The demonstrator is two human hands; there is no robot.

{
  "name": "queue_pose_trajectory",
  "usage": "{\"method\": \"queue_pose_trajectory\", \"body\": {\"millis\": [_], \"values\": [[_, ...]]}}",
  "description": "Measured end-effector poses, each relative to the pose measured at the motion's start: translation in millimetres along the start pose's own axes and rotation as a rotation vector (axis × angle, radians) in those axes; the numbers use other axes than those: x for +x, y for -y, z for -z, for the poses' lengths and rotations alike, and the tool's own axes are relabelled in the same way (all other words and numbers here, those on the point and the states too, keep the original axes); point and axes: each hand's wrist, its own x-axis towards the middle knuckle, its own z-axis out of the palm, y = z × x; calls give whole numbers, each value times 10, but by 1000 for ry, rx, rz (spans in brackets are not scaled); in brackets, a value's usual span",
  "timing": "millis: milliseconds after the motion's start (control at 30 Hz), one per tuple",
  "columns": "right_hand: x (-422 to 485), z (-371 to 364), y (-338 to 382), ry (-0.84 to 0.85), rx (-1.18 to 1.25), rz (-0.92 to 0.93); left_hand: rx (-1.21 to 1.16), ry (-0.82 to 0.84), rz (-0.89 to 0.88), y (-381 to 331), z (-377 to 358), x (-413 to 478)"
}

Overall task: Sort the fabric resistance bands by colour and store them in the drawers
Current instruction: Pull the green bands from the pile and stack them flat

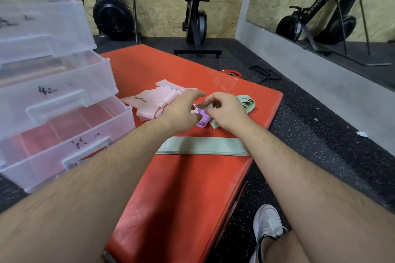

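Head view: the purple band (203,122) lies between my hands, its long axis roughly 12-to-6 o'clock, just at 6 o'clock from the right hand's (226,113) fingertips. They pinch a fabric edge (200,105), colour unclear. The left hand (181,111), fingers loosely apart, touches the band's 9 o'clock side. The drawers (64,113) stand at 9 o'clock.

A loose heap of pink fabric bands (154,100) was piled near the left edge of the red mat (171,198), just beside the translucent drawers (64,100). A crumpled purple band (203,121) was tucked against the heap. Looped green bands (246,102) were bunched towards the right edge. One flat green band (203,148) was laid across the mat. Two drawers were pulled open, each front marked in black pen.
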Motion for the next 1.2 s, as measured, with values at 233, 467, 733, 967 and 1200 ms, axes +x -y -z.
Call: {"method": "queue_pose_trajectory", "body": {"millis": [233, 467, 733, 967, 1200], "values": [[-44, 78, 166, 43, 314, -2, -131, -159, 79, -41, 240, -80], [-77, -92, 98, 132, 5, 50, -248, -124, 151, 59, 433, -232], [-113, -61, 208, 226, -93, 55, -380, -357, 172, 59, 645, -280], [-173, 317, -169, 250, -352, -20, -596, -420, 307, 272, 826, -361], [-283, 793, -337, 116, -186, -147, -406, -212, 501, 402, 849, -480]]}}
